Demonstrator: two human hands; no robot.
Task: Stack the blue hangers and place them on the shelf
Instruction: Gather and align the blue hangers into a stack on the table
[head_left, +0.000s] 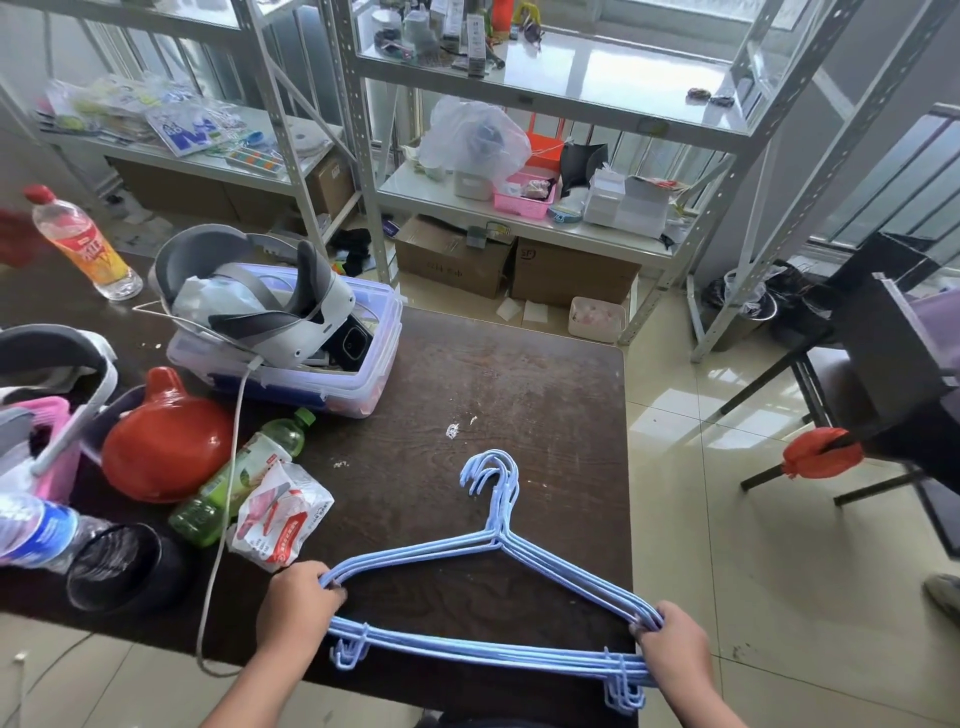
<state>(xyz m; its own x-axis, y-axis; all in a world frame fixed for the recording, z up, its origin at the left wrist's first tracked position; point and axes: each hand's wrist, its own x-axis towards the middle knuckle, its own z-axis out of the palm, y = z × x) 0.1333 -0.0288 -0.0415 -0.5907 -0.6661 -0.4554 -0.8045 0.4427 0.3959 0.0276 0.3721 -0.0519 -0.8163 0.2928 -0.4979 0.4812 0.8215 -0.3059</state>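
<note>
Blue wire hangers (498, 540), bunched into one stack, are lying at the near edge of the dark wooden table (519, 384), hooks pointing away. The left hand (298, 605) is closing its fingers around the stack's left corner, and the right hand (670, 639) is clamping the right corner. Beyond them, a green bottle (234, 480) and a clear plastic box (311, 364) are sitting on the table. Farther off, the metal shelf (519, 218) is standing cluttered.
</note>
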